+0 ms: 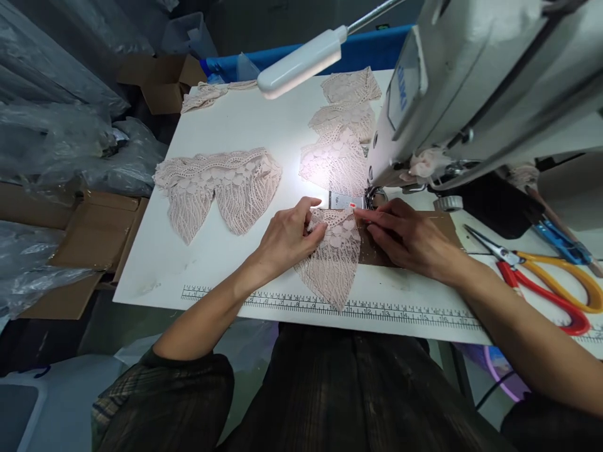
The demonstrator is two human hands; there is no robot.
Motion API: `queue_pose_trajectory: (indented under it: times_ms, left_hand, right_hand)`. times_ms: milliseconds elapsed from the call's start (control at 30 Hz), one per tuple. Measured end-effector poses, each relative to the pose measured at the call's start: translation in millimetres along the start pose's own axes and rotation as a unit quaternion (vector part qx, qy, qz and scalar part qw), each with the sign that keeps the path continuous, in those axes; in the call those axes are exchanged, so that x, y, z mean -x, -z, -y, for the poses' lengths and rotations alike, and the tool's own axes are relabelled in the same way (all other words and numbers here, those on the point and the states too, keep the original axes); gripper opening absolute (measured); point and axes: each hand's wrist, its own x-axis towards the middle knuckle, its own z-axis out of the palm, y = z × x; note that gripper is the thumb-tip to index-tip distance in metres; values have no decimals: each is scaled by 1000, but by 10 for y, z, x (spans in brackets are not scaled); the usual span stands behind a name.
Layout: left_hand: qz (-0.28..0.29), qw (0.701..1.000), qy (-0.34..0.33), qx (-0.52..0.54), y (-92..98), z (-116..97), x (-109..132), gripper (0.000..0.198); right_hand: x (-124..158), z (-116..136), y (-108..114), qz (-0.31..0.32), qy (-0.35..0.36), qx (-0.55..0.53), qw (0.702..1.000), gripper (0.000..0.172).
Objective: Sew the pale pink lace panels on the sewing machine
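Observation:
A pale pink lace piece (335, 257) lies on the sewing table just in front of the metal needle plate (340, 201), its pointed end toward me. My left hand (294, 233) pinches its upper left edge between thumb and fingers. At its upper right corner, my right hand (400, 235) has thumb and index finger pressed together on the edge, close to the presser foot (375, 198). Behind the plate, a chain of lace pieces (335, 160) trails away from me. The sewing machine (452, 81) stands over the right side.
To the left lies another lace piece (219, 185), with a bunched lace strip (211, 95) at the far edge. Orange and red-handled scissors (558, 282) rest at right. A lamp (304, 63) hangs above. Cardboard boxes (101, 229) stand left. A printed ruler (282, 302) runs along the front.

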Motion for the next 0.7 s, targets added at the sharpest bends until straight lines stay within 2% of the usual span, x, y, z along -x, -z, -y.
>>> queue_pose_trajectory:
  times_ms: [167,400,600,700]
  left_hand:
    - [1,1000,10,2,16,-12,-4,35]
    - [-4,999,31,33,-16,34,-33,40]
    - [-5,998,34,57,-17,49,-23,43]
    - [2,997,38,61,-7,27,-14,43]
  right_hand:
    - [-5,-24,89,7,0,-70,998,41]
    - [56,-52,110,13,-4,-100,995,41]
    - [112,-10,87,63,92,-77,991,39]
    - [127,12,62,55,106,-50,992,38]
